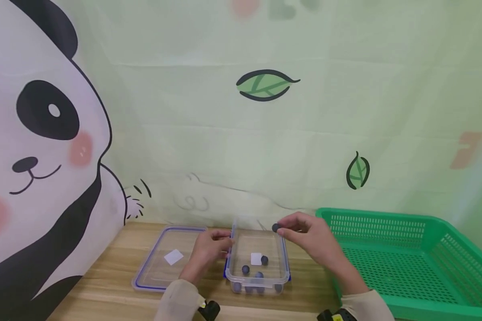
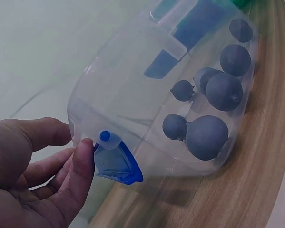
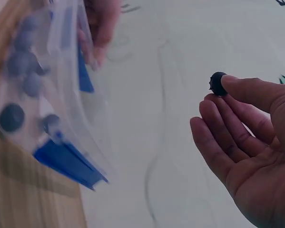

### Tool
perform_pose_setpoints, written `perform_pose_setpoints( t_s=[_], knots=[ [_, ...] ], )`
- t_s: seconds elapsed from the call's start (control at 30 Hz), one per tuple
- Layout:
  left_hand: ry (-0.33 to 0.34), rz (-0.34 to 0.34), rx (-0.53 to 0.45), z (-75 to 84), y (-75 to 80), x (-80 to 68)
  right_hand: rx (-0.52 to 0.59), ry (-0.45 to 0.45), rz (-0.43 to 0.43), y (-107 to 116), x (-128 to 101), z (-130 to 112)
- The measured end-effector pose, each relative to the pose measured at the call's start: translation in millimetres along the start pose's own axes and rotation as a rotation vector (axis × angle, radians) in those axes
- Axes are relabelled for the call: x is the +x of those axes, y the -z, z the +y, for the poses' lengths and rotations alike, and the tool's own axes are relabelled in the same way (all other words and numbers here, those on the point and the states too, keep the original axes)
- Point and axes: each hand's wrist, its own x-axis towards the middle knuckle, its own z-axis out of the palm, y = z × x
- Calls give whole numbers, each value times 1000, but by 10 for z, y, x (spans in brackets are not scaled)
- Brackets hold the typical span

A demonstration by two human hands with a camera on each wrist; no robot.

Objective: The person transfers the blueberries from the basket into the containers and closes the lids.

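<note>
My right hand (image 1: 316,238) pinches a dark blueberry (image 1: 275,228) between thumb and fingertips, above the far right corner of a clear plastic food container (image 1: 259,281). In the right wrist view the held blueberry (image 3: 218,84) shows its small crown. My left hand (image 1: 209,250) holds the container's left rim, thumb and fingers on either side of the wall near a blue side latch (image 2: 117,159). Several blueberries (image 2: 207,137) lie inside, mostly toward the near end, by a small white square (image 1: 256,259).
The clear lid (image 1: 154,270) with a blue seal and a white square lies left of the container on the wooden table (image 1: 104,285). A large green plastic basket (image 1: 385,213) stands at the right. Behind hangs a pale green cloth (image 1: 209,111) printed with a panda and leaves.
</note>
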Motion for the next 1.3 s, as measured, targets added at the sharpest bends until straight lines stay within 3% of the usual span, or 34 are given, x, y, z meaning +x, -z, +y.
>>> perform_pose_setpoints(
  t_s=[0.37,0.6,1.3],
  knots=[
    [-3,-5,3,15,8,-9,5,25,-97,-569,-4,168],
    [1,-14,24,2,7,-14,-72,38,-161,-803,-35,327],
    [13,-6,46,-3,6,-1,-165,58,-185,-876,-59,360]
  ],
)
